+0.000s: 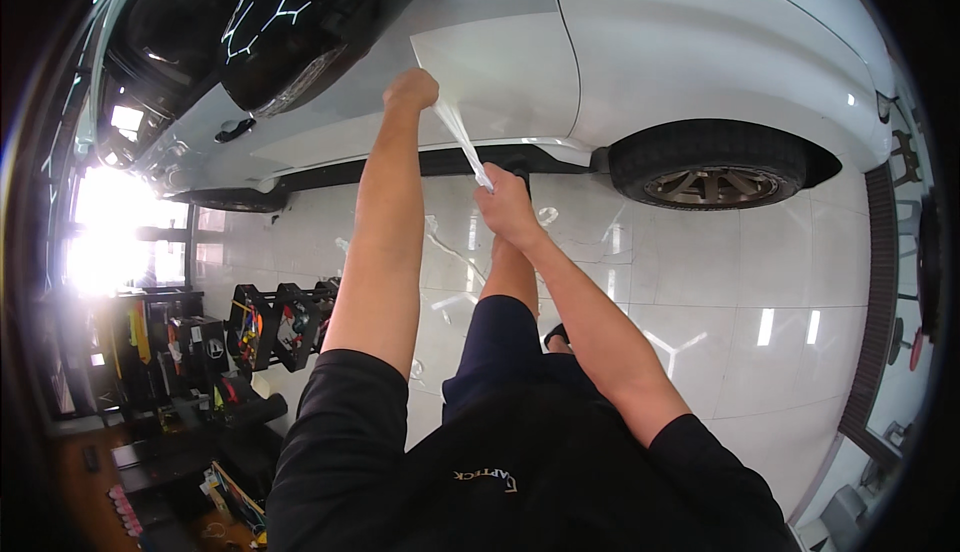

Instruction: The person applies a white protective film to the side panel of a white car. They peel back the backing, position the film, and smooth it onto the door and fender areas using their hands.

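A whitish translucent strip of plastic film (pixel 459 132) is stretched taut and bunched between my two hands, beside a silver-white car door (pixel 350 112). My left hand (pixel 410 90), closed in a fist, grips its upper end close to the door. Lower and to the right, my right hand (pixel 508 204) is closed around the other end, in front of the dark sill. On the door, a paler patch (pixel 510 67) with a straight edge and a corner starts next to my left fist; whether the film joins it, I cannot tell.
A black side mirror (pixel 290 32) juts out at upper left. To the right is the front wheel (pixel 715 167). Film scraps (pixel 450 252) lie on the glossy tile floor (pixel 740 262) by my legs. A black tool cart (pixel 280 322) stands at left.
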{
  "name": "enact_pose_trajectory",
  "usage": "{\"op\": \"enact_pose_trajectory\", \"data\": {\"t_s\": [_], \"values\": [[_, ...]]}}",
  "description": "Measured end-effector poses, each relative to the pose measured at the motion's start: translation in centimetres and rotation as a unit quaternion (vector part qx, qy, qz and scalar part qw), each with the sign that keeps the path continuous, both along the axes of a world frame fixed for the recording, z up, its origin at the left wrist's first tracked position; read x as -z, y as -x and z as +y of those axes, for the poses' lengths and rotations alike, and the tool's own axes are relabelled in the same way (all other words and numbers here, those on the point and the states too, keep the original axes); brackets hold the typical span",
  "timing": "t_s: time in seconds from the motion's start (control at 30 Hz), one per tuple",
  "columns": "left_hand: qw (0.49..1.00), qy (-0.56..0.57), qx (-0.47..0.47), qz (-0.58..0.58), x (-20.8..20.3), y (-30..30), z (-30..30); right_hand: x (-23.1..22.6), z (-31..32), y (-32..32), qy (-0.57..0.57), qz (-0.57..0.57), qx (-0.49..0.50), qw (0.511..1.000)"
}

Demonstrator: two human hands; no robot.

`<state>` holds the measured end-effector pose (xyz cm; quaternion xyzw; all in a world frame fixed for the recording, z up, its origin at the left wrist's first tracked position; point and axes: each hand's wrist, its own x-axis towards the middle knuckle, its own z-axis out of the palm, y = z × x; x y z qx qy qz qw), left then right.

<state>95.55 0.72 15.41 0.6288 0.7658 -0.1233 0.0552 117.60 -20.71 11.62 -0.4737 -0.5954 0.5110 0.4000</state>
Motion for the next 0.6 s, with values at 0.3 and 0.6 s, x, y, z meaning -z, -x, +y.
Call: {"op": "enact_pose_trajectory", "data": {"t_s": [0.3,0.6], "values": [[1.0,-0.005,-0.021,-0.014,-2.1,-2.7,-3.1,0.6,-1.9,-1.2,0.005,-0.012,-0.002,1.0],[0.999,-0.041,-0.002,-0.027,-0.5,-1.7,-4.3,0.7,-4.0,-1.5,0.014,-0.018,-0.003,1.0]]}}
